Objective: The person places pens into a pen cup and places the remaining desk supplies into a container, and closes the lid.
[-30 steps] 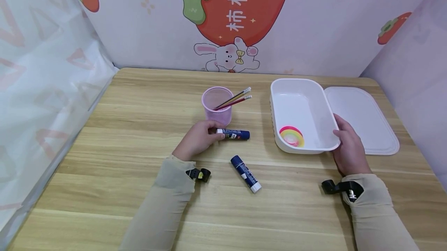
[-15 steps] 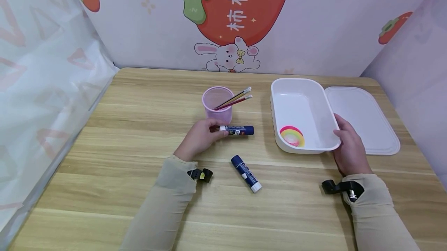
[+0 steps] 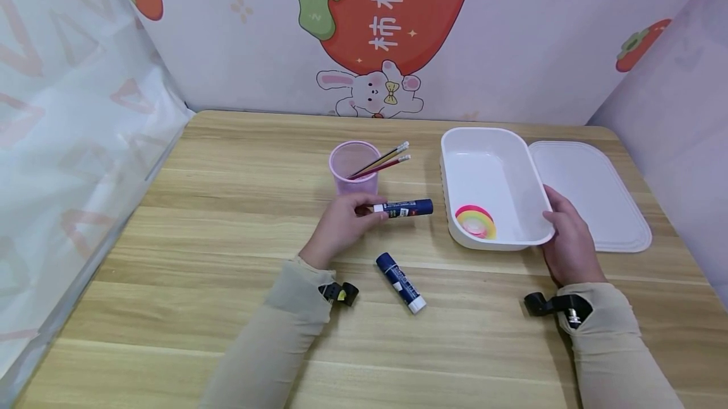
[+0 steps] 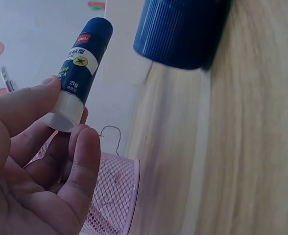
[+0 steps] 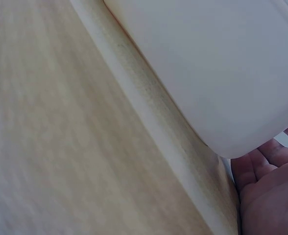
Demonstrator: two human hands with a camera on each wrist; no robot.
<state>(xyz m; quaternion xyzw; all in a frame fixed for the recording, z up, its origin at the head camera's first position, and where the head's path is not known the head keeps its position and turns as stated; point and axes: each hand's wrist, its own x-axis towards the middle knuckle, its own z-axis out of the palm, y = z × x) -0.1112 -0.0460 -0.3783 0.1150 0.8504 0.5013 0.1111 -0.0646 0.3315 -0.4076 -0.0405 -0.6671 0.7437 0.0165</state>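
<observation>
My left hand [image 3: 344, 225] pinches a dark blue glue stick [image 3: 406, 208] by its white end, thumb on one side and fingertips on the other. In the left wrist view the glue stick [image 4: 85, 58] tilts up from the hand, and its printed label shows. On the right, my right hand [image 3: 571, 241] grips the near right corner of a white plastic box [image 3: 489, 245], thumb over the rim and fingers outside. Inside the box lies a rainbow-coloured ring or coil [image 3: 475, 222]. A second blue glue stick [image 3: 400, 282] lies on the table between the hands.
Just beyond the left hand stands a pink mesh cup [image 3: 355, 186], holding several pencils [image 3: 381, 165] that lean right. A white lid [image 3: 591, 197] lies flat to the right of the box. A printed backdrop [image 3: 540, 36] closes off the table's far edge.
My left hand has moved to the right with the glue stick, bringing its blue end close to the box's left side. The right hand and the box have stayed in place.
</observation>
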